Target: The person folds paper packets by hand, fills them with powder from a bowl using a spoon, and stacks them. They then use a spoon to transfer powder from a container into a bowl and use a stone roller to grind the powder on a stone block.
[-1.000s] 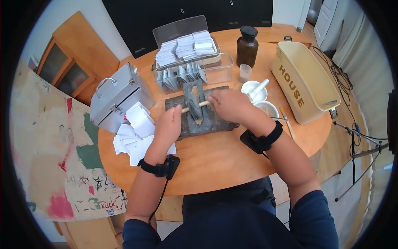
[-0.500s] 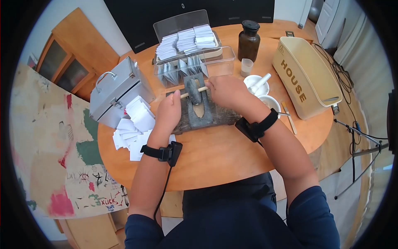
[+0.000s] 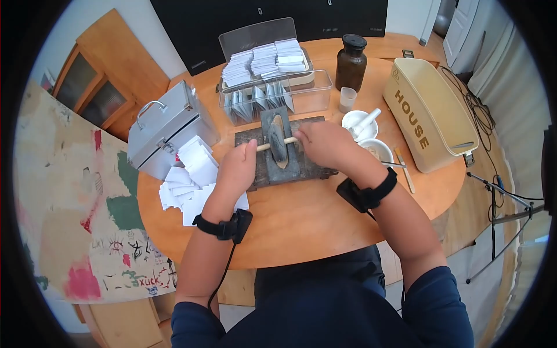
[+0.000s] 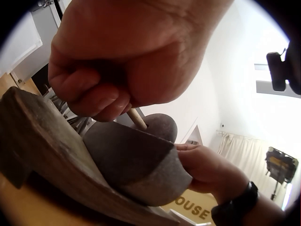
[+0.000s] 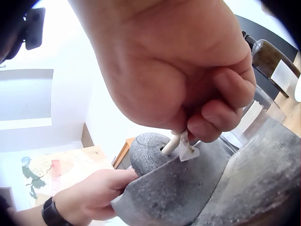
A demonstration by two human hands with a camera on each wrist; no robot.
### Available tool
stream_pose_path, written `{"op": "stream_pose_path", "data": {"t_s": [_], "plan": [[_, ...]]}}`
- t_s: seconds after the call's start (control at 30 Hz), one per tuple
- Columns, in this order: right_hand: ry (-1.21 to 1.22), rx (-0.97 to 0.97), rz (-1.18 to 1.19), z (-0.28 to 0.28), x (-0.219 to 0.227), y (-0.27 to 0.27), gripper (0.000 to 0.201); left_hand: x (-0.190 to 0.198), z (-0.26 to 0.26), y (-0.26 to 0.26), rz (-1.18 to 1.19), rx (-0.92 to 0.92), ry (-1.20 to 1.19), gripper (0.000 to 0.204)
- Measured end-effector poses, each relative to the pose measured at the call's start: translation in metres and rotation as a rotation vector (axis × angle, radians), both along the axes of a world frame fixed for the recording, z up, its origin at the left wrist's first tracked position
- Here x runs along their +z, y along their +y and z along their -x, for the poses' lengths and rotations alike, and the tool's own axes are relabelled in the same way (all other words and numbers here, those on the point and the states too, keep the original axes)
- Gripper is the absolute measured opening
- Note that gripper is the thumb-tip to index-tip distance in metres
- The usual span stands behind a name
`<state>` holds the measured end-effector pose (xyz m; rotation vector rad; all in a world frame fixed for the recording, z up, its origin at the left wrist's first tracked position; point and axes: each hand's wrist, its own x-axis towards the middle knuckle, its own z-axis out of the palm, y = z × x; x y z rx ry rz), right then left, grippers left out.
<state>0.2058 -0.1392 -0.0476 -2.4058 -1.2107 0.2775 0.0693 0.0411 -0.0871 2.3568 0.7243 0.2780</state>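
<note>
A dark stone wheel on a pale wooden rod stands in the narrow groove of a grey stone trough. My left hand grips the rod's left end, and my right hand grips its right end. In the left wrist view the curled fingers of my left hand hold the rod beside the wheel. The right wrist view shows my right hand curled round the other end, with a small whitish scrap by the rod. The trough sits on a dark board.
Left stand a silver case and loose white papers. Behind are clear boxes of packets. Rightward are a brown jar, a small cup, white bowls, a thin tool and a cream bin.
The wheel went to the far part of the trough, then came back toward the body, both hands moving with it on the rod. The head view shifted slightly.
</note>
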Motion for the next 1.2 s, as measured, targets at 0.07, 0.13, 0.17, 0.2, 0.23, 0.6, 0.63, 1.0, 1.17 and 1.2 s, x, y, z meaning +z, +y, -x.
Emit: {"op": "stream_pose_path", "data": {"t_s": [0.07, 0.13, 0.17, 0.2, 0.23, 0.6, 0.63, 1.0, 1.17, 1.2], "plan": [[0.015, 0.013, -0.004, 0.0, -0.001, -0.001, 0.034, -0.003, 0.004, -0.002, -0.054, -0.047, -0.055, 0.052], [0.067, -0.031, -0.023, -0.004, 0.0, 0.006, 0.035, 0.0, -0.004, -0.002, -0.059, -0.01, -0.043, 0.052], [0.028, -0.044, -0.058, -0.005, -0.001, 0.009, 0.035, 0.005, -0.011, -0.001, -0.077, 0.019, -0.059, 0.052], [0.023, -0.042, -0.061, -0.005, -0.001, 0.009, 0.035, 0.006, -0.01, -0.001, -0.08, 0.021, -0.064, 0.052], [0.029, -0.037, -0.027, -0.003, 0.0, 0.008, 0.035, 0.007, -0.008, -0.001, -0.078, 0.008, -0.044, 0.052], [-0.022, -0.069, -0.053, -0.001, 0.0, 0.011, 0.033, -0.004, -0.014, 0.007, -0.017, 0.046, -0.046, 0.053], [-0.034, -0.044, -0.041, 0.004, -0.001, 0.004, 0.034, -0.008, -0.005, 0.004, -0.03, 0.021, -0.039, 0.053], [-0.004, -0.041, -0.04, 0.001, -0.002, 0.008, 0.031, -0.005, -0.007, 0.005, -0.066, -0.027, -0.074, 0.05], [-0.015, -0.009, -0.112, 0.014, -0.002, -0.008, 0.03, 0.004, 0.018, -0.014, 0.11, -0.028, -0.04, 0.048], [-0.01, -0.004, -0.099, 0.016, 0.0, -0.009, 0.029, 0.005, 0.021, -0.015, 0.184, -0.018, -0.028, 0.048]]}}
